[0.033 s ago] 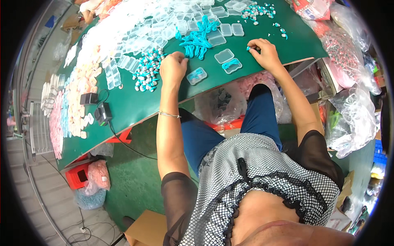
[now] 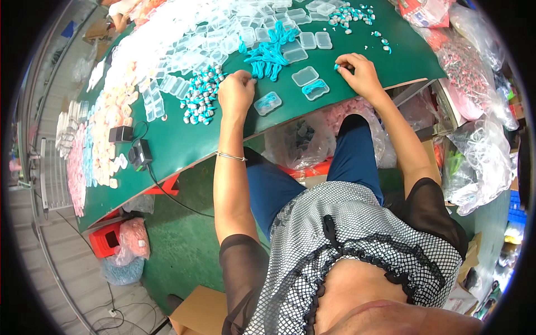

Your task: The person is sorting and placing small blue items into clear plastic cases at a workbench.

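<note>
"Two bare hands are reaching over a green table (image 2: 402,61) in the head view, lying well apart from each other."

"What is each one doing?"

"The right hand (image 2: 360,72) is pinching a small turquoise piece (image 2: 336,66) between thumb and fingertip. The left hand (image 2: 234,92) is curling its fingers downward just beside a pile of grey-and-turquoise rounded pieces (image 2: 201,95); whether it is gripping anything, I cannot tell (the hand itself is hiding its fingertips)."

"And what is lying between them?"

"Turquoise cords (image 2: 265,58) are lying bunched just beyond the left hand. Nearer the table's front edge, a small clear box (image 2: 261,111) is holding turquoise cord, and to its right an open clear box (image 2: 319,96) is holding more."

"What is filling the far side?"

"Many clear plastic boxes (image 2: 218,44) are spreading across it, and a looser cluster of rounded pieces (image 2: 349,17) is sitting beyond the right hand."
</note>
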{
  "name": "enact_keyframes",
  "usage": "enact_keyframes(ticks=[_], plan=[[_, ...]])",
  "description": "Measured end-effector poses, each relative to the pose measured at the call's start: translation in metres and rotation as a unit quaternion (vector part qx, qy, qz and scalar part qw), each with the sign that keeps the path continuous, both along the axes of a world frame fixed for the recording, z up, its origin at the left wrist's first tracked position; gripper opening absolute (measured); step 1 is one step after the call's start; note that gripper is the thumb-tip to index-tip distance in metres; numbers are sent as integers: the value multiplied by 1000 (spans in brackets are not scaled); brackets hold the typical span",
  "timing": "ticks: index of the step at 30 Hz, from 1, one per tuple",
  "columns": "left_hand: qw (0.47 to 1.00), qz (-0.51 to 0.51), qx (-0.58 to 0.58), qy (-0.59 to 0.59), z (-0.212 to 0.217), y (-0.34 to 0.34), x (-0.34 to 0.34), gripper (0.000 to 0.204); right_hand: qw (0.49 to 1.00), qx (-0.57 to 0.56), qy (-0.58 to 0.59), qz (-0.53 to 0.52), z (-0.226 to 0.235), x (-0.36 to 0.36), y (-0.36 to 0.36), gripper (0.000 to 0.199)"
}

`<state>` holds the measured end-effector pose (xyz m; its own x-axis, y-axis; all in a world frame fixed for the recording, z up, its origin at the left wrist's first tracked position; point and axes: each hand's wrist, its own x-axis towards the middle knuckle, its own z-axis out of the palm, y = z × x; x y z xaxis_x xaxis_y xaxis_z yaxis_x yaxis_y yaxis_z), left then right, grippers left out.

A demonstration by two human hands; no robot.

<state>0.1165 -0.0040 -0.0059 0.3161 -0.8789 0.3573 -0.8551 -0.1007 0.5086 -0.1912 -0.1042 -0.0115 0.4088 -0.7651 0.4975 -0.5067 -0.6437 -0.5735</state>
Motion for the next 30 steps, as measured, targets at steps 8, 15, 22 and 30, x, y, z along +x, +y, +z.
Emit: enact_keyframes(ticks=[8,15,22,30], plan=[[971,-156,-81,160,26,23,-78,13,995,-14,0,100,15,19,47,14],[984,-158,-61,57,7,14,-112,10,994,-52,52,87,6,23,51,13],[978,-161,-57,117,5,16,-111,9,990,-65,88,93,13,23,47,10],[982,-148,-93,69,1,17,-112,9,988,-77,87,100,12,25,43,7]])
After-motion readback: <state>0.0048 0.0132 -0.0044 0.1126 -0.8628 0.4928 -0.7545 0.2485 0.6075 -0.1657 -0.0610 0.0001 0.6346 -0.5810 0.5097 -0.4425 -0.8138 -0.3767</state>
